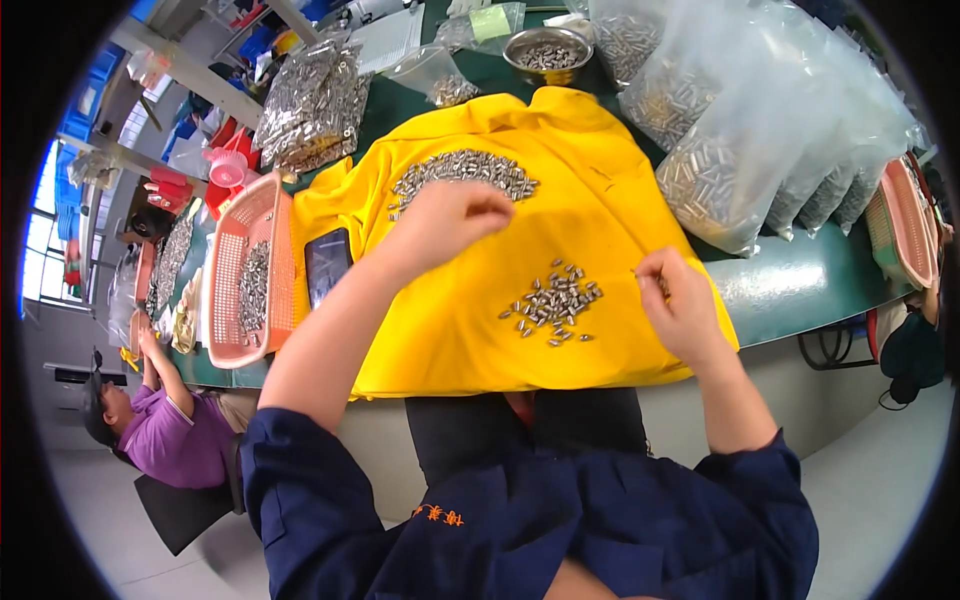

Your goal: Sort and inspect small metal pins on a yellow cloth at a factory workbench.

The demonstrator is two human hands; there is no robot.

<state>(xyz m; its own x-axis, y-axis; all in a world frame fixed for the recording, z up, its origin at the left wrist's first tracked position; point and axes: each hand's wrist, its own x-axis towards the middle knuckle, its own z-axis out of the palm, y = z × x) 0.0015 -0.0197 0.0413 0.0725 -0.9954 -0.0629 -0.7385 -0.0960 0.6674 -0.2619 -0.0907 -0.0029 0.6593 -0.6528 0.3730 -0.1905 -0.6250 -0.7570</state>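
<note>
My left hand (462, 218) is over the near edge of a large pile of small silver metal cylinders (470, 170), its fingers curled together; what they hold, if anything, is hidden. To the right, my right hand (676, 298) pinches something tiny at its fingertips, too small to name. Between and nearer to me lies a smaller heap of the same kind of metal pieces (555, 302), loosely scattered at its rim. Both heaps rest on a yellow cloth (450, 340) spread over the green table.
A pink basket (226, 290) of metal parts and a dark phone (328, 265) are on the left. Behind are bagged parts (315, 100) and a metal bowl (548, 55). Large clear bags (710, 180) crowd the right. A person in purple (185, 440) sits at far left.
</note>
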